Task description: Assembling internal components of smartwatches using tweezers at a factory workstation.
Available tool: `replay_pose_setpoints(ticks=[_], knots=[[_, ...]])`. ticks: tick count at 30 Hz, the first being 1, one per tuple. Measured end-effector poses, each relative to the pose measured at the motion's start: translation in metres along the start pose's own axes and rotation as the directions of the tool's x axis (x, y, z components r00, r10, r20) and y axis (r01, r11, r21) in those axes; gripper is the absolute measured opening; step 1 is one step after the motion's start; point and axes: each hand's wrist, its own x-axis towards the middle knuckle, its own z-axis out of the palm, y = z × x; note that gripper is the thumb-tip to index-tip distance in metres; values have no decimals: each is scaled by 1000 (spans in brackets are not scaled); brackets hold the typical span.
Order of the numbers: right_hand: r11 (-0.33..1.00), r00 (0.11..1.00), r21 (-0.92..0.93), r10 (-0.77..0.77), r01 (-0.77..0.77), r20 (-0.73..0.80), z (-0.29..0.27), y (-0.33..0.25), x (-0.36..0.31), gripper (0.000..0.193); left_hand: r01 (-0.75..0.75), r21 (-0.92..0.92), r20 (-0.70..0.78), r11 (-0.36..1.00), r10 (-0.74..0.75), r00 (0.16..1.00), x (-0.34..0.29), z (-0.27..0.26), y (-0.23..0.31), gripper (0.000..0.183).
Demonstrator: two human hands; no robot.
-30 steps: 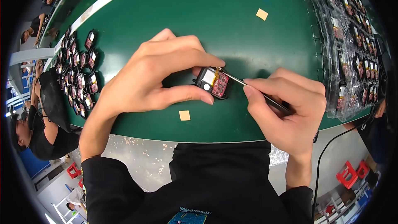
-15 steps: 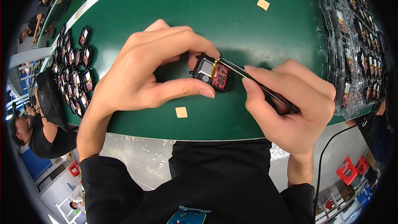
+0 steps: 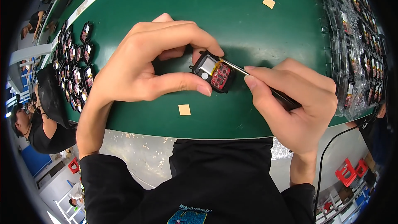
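One open device (image 3: 221, 77) is held by the left hand (image 3: 149, 60) — its upper-right edge met by a metal tool (image 3: 237, 68) clasped, slanting up-left, by the right hand (image 3: 296, 105).

Black top (image 3: 236, 186), black sleeves (image 3: 110, 182), blue chest print (image 3: 188, 217), bare fingers (image 3: 201, 37).

Rounded black cases (image 3: 87, 52): green worktop's (image 3: 248, 25) left
Clear plastic trays (image 3: 345, 58): right
Open black case (image 3: 213, 73): between bare hands (image 3: 134, 64)
Square beige pieces (image 3: 184, 110): one before, one behind
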Motion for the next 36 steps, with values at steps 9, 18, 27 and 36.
replay_pose_setpoints(ticks=[9, 18, 27, 36], knots=[[998, 998, 50, 48, -50, 32, 0, 2, -1, 18, -28, -15, 25, 999, 29, 999, 1, -1, -4, 66], [999, 999, 34, 30, -31, 33, 1, 2, -1, 20, -121, 36, 31, 992, 120, 992, 2, -1, -4, 59], [998, 1000, 55, 20, -20, -4, -4, 2, -2, 16, -60, 33, 41, 998, 58, 997, 4, -2, 5, 60], [978, 973, 201, 97, -55, -208, -2, 4, -4, 6, 52, -121, -104, 991, -65, 992, 5, -3, 15, 55]])
